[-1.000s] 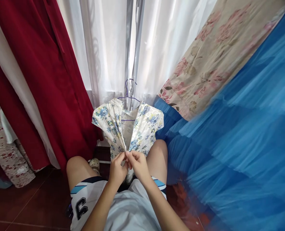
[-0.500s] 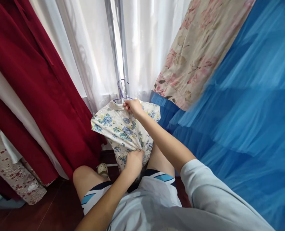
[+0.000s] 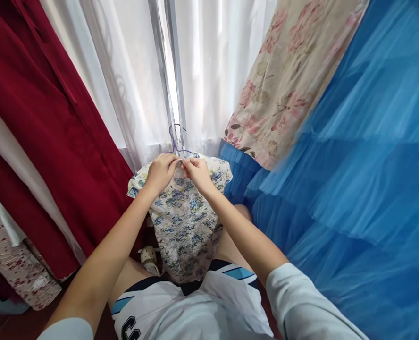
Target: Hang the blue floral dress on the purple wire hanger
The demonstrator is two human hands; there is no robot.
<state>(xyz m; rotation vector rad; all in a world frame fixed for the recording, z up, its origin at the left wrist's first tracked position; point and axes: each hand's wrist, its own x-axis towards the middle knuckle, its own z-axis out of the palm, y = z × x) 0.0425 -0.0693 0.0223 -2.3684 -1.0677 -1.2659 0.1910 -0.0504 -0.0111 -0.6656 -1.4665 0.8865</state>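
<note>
A white blouse with blue flowers (image 3: 184,226) hangs in front of me on a thin purple hanger (image 3: 174,137), its lower part between my knees. My left hand (image 3: 162,172) pinches the blouse at the middle of its neckline. Right beside it, my right hand (image 3: 197,174) pinches the same neckline, the fingertips of both hands almost meeting. Whatever small detail lies between the fingertips is too hidden to make out. The hanger's hook shows above the collar, in front of a metal frame.
White curtains (image 3: 131,80) hang behind the blouse, split by a grey metal frame (image 3: 176,85). Dark red cloth (image 3: 64,118) hangs on the left. To the right are a beige floral cloth (image 3: 266,104) and blue tulle (image 3: 365,165). A pale clog (image 3: 148,257) rests on the floor.
My left hand has let go of the blouse's middle and moved up to the neckline beside my right hand. The blouse front now hangs straighter, without the gathered folds.
</note>
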